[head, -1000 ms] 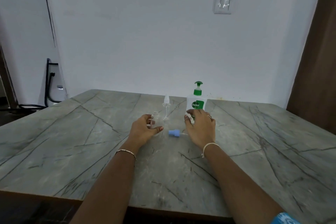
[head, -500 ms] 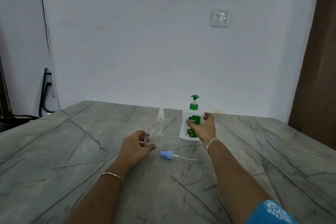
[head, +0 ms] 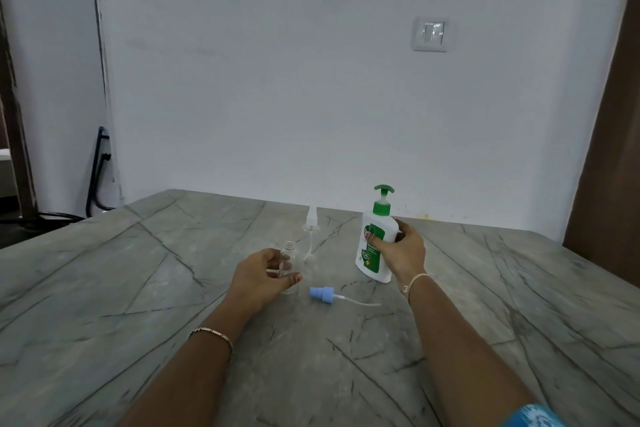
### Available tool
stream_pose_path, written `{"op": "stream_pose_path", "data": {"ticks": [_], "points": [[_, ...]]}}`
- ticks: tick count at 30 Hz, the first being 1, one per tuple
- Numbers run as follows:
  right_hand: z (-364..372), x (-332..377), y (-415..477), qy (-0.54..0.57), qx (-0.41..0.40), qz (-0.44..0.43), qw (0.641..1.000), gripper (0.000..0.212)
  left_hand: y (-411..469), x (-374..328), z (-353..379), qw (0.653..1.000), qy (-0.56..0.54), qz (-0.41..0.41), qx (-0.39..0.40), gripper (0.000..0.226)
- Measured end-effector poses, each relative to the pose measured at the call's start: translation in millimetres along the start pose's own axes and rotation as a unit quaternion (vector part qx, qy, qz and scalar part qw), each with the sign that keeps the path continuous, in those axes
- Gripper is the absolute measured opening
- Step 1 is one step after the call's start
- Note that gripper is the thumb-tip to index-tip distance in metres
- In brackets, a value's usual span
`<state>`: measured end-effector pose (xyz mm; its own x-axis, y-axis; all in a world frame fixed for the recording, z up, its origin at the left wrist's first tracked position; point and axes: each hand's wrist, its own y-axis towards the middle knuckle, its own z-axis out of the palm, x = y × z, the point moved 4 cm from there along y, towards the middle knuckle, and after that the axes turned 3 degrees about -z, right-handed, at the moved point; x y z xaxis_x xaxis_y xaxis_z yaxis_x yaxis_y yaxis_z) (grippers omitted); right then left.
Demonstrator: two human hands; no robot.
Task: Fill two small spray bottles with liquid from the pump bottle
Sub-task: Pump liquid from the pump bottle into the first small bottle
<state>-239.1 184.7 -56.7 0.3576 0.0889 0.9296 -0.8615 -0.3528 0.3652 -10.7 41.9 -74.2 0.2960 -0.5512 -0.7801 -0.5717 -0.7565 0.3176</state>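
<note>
Fingers of left hand [head: 263,274] curl round uncapped spray bottle [head: 288,253] — looks empty; right hand [head: 403,255] grips pump bottle [head: 376,230]; second bottle [head: 310,234] capped — nothing filled yet.

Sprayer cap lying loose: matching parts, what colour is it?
The sprayer cap is light blue; head view.

Soft, even light with a cool bluish cast; shadows on the table [head: 138,288] are faint. Glare spots the wall switch [head: 429,34]. Wide-angle bending bows the side edges. The pump bottle [head: 379,224] label looks slightly blurred, and the clear spray bottle [head: 289,248] is barely legible.
</note>
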Motion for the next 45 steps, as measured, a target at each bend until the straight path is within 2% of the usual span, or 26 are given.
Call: {"op": "stream_pose_path", "data": {"ticks": [2,5,12,23,27,31,34,39,43,45], "points": [[-3,3,-6,-0.002,0.016,0.01,1.0,0.031,-2,-2,-1,1.0,0.001,0.001,-0.004,0.052],[-5,10,-14,-0.019,0.03,0.008,0.999,0.023,-4,-4,-3,1.0,-0.001,0.002,-0.006,0.051],[1,29,-38,-0.044,0.075,-0.042,0.995,0.034,-13,-7,-8,1.0,-0.011,0.002,-0.004,0.052],[9,83,-76,-0.021,0.153,-0.081,0.985,0.05,-35,-11,-15,1.0,-0.004,-0.007,0.003,0.05],[10,97,-91,-0.01,0.177,-0.062,0.982,0.056,-44,-13,-22,1.0,0.005,-0.003,0.003,0.047],[12,109,-111,0.0,0.215,-0.049,0.975,0.043,-53,-15,-30,1.0,0.008,-0.003,0.002,0.044],[16,111,-127,0.004,0.248,-0.031,0.968,0.042,-58,-14,-33,1.0,-0.004,-0.004,0.004,0.043],[26,103,-148,0.073,0.284,0.018,0.956,0.046,-63,-12,-34,1.0,-0.026,-0.008,0.005,0.044],[32,103,-151,-0.069,0.279,-0.041,0.957,0.035,-63,-10,-33,0.999,-0.032,-0.008,0.007,0.047],[35,105,-148,-0.136,0.265,-0.093,0.95,0.042,-62,-8,-32,0.999,-0.035,-0.011,0.011,0.051]]}}
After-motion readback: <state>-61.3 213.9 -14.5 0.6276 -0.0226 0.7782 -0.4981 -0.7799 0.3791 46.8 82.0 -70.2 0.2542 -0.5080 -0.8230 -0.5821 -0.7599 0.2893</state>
